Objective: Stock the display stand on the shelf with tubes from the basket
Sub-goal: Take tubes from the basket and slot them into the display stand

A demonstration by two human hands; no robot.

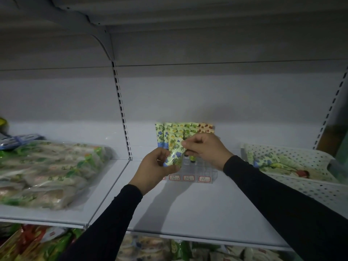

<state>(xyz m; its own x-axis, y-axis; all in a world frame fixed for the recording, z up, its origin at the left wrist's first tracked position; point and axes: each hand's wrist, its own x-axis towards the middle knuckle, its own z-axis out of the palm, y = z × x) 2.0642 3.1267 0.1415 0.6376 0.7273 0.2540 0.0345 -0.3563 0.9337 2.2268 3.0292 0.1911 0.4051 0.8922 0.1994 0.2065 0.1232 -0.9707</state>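
A pale green tube with blue flowers and a blue cap (174,155) is held between both hands just in front of the display stand. My left hand (153,169) grips its cap end from below. My right hand (204,149) pinches its flat top end. The clear display stand (201,173) sits mid-shelf with red-framed labels along its front. Rows of upright printed tubes (183,129) fill its back. The white perforated basket (301,167) lies at the right and holds several more tubes (267,161).
Clear bags of packaged goods (47,172) cover the left shelf section. A slotted upright (122,113) divides the two sections. The white shelf (197,210) is bare in front of the stand. More packaged goods (47,243) fill the shelf below.
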